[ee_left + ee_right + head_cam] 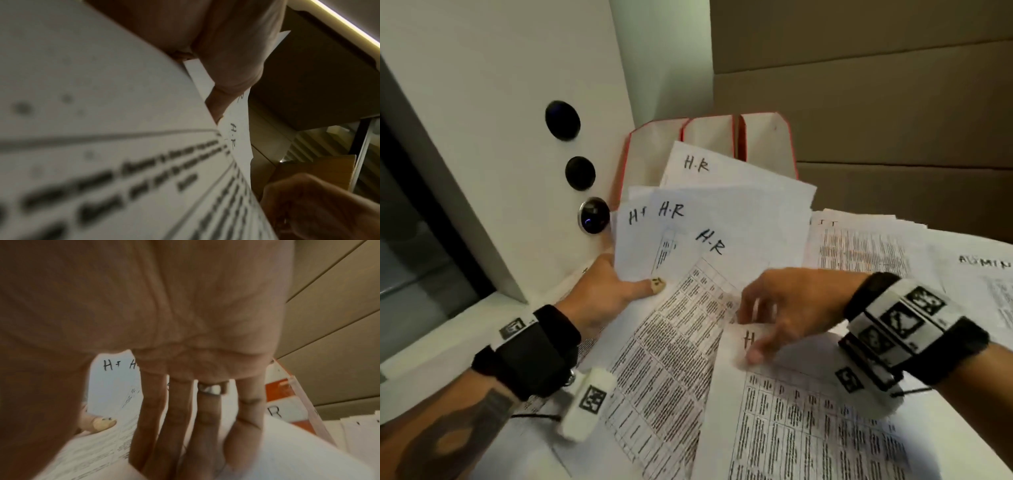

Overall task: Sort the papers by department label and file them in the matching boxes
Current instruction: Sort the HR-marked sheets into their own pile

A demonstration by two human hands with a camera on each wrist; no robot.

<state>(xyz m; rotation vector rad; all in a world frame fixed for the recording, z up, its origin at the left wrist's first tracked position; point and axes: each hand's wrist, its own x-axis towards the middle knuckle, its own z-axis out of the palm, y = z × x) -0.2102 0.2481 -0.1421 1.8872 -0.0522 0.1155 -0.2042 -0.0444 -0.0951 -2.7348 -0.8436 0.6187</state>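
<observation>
My left hand (613, 291) grips a fan of several white sheets marked "H.R" (709, 219), with the thumb on top and the fingers underneath. The same sheets fill the left wrist view (102, 146). My right hand (774, 308) pinches the top corner of another printed sheet (808, 411) marked "H", thumb beside the letter and fingers at its upper edge. In the right wrist view the fingers (180, 418) reach straight down to that sheet. Behind the fan stand red-edged white file boxes (709, 133); one shows an "R" on its front (277, 410).
Stacks of printed papers lie on the table to the right, one headed "IT" (859, 246) and one headed "ADMIN" (983, 274). A white machine panel (517, 137) with round buttons stands at the left. Cardboard boxes (876, 102) form the back wall.
</observation>
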